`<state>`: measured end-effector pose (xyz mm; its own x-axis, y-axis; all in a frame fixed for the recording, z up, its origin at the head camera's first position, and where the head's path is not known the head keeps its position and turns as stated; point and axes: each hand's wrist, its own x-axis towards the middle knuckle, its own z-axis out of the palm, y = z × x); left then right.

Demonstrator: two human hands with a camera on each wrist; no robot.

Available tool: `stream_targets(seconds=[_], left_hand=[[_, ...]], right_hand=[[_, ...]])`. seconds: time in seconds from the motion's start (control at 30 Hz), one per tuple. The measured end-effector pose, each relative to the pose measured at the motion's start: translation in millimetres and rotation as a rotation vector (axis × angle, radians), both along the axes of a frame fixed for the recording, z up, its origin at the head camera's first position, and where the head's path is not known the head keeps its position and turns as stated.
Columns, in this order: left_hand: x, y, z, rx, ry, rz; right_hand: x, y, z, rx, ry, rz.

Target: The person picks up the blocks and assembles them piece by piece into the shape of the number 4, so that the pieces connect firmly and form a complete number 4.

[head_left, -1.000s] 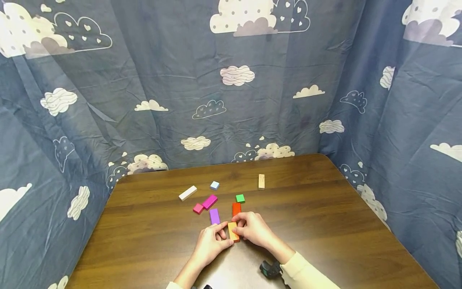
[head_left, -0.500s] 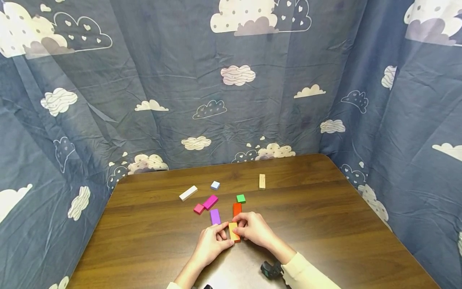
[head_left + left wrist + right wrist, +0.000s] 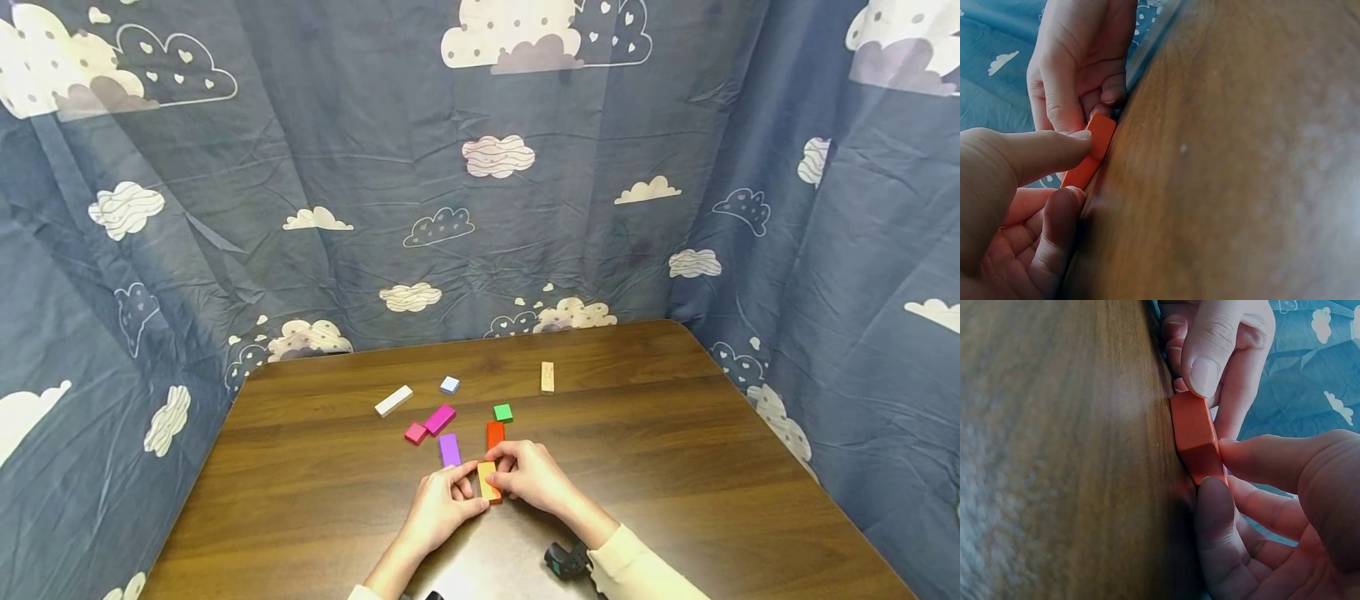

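An orange block (image 3: 487, 475) lies flat on the table between both hands, its side face showing redder. My left hand (image 3: 438, 510) pinches it from the left, thumb at the near end and index finger by the far left corner. From the right, my right hand (image 3: 531, 477) holds it with thumb and fingers, the thumb reaching over its top. In the right wrist view, the orange block (image 3: 1195, 428) shows its end and side between fingers of both hands. Just beyond stands a red block (image 3: 495, 435), partly covered by the right hand. A purple block (image 3: 449, 449) lies beyond the left fingertips.
Farther back lie a green block (image 3: 503, 412), a magenta block (image 3: 440, 420), a pink block (image 3: 416, 433), a white block (image 3: 393, 401), a pale blue block (image 3: 449, 385) and a plain wooden block (image 3: 547, 377). A black device (image 3: 566, 561) sits at the right wrist.
The head view has shifted slightly, so everything appears a little farther right. Hands and blocks keep their places relative to each other.
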<state>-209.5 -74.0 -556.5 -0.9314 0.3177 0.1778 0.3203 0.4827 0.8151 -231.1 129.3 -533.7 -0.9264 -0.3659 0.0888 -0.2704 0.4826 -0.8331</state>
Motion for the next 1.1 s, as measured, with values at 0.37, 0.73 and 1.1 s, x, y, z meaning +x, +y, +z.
stream_targets(seconds=[0.37, 0.73, 1.1], left_hand=[[1.8, 1.4, -1.6, 0.027, -0.029, 0.004], [-3.6, -0.6, 1.2, 0.021, -0.013, 0.012], [-1.8, -0.2, -3.2, 0.012, -0.015, 0.007]], right_hand=[[2.5, 1, -1.0, 0.003, 0.006, 0.003], [-3.5, -2, 14.9, 0.090, 0.038, 0.040], [-9.5, 3, 30.9, 0.191, 0.110, 0.008]])
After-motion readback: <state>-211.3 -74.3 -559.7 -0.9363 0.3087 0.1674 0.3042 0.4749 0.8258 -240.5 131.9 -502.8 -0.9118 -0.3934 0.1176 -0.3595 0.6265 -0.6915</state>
